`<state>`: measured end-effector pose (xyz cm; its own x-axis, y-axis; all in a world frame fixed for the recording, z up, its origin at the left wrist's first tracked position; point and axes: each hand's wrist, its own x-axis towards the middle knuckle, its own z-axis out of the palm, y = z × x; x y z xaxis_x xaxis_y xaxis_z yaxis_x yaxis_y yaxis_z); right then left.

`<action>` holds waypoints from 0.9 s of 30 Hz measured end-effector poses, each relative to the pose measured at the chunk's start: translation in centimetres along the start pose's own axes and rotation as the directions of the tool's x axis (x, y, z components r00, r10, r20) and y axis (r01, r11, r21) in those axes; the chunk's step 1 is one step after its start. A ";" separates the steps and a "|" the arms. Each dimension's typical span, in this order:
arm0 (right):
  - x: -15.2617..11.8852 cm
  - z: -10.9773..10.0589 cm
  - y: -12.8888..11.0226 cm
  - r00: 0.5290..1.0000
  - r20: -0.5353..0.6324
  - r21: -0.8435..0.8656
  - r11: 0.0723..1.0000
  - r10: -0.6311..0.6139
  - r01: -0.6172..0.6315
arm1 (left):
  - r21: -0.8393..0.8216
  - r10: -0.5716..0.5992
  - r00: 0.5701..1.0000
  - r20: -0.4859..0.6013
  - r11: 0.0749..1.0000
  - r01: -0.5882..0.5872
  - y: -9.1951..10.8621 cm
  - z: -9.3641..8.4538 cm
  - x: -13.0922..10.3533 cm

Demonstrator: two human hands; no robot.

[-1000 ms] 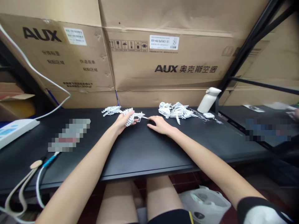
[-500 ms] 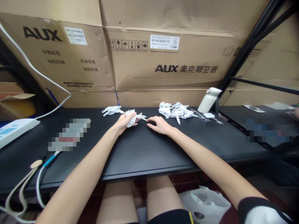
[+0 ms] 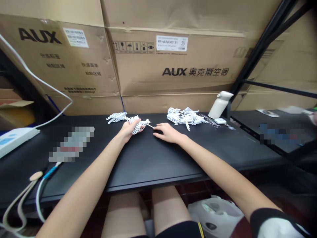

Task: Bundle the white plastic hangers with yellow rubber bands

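A bundle of thin white hook-like pieces (image 3: 135,125) is wrapped in the fingers of my left hand (image 3: 128,130), above the black table. To its right, my right hand (image 3: 166,132) has its thumb and fingertips at the end of a white strand that runs out from the bundle. Whether the fingertips pinch it is hard to tell in detail, but the strand reaches them. One small pile of similar white pieces (image 3: 116,117) lies behind my left hand. A larger pile (image 3: 187,117) lies behind and right of my right hand.
On the black table (image 3: 153,165) are a white bottle (image 3: 220,105), a small white case (image 3: 220,121), a blurred-out phone-like object (image 3: 71,143) with a cable, and a power strip (image 3: 17,140). Cardboard boxes (image 3: 138,76) stand behind. Another person's hand (image 3: 314,117) shows at the right edge.
My right hand is now a little farther from the bundle, and the white strand between the hands shows longer. The whole view has shifted slightly.
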<state>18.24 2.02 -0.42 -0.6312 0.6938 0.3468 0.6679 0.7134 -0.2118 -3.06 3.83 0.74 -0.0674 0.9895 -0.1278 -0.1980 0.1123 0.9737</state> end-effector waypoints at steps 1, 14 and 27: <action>0.0 0.0 0.0 1.000 0.005 -0.008 1.000 0.002 -0.002 | -0.002 0.004 1.000 -0.004 1.000 -0.004 0.0 0.0 0.0; 0.0 -0.4 -0.2 0.994 0.078 -0.253 0.966 0.078 -0.056 | -0.006 0.091 0.991 -0.095 0.996 -0.092 0.2 -0.4 0.3; -0.4 -1.9 1.8 0.948 -0.066 -0.108 0.942 0.312 -0.318 | 0.113 0.135 0.989 -0.055 0.985 -0.128 1.6 -0.3 -0.7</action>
<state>20.49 2.84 0.73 -0.3634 0.8739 0.3228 0.8724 0.4408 -0.2113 -3.60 3.27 2.30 -0.1468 0.9892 -0.0058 -0.0764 -0.0055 0.9971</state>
